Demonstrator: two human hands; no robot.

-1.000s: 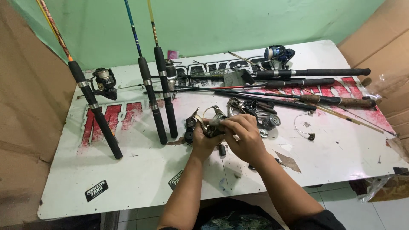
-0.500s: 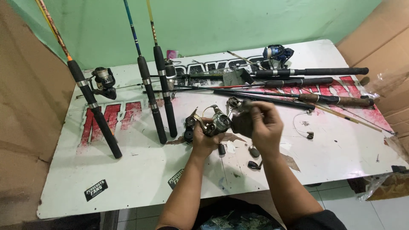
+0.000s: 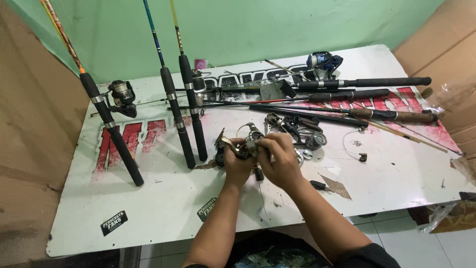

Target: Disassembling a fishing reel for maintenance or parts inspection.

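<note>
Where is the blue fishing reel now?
The blue fishing reel lies at the table's far edge, right of centre, above the horizontal black rod handles.

Three rods (image 3: 174,101) lean left of the hands; more rods (image 3: 362,83) lie behind right.

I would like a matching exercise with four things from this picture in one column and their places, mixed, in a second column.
Things:
1. fishing reel
2. blue reel
3. orange-tipped rod
4. black sticker

Places:
A. near the table's front left edge
B. held in both hands
C. far side of the table, by the green wall
D. leaning furthest left of the three upright rods

Pairs: 1-B, 2-C, 3-D, 4-A
</note>
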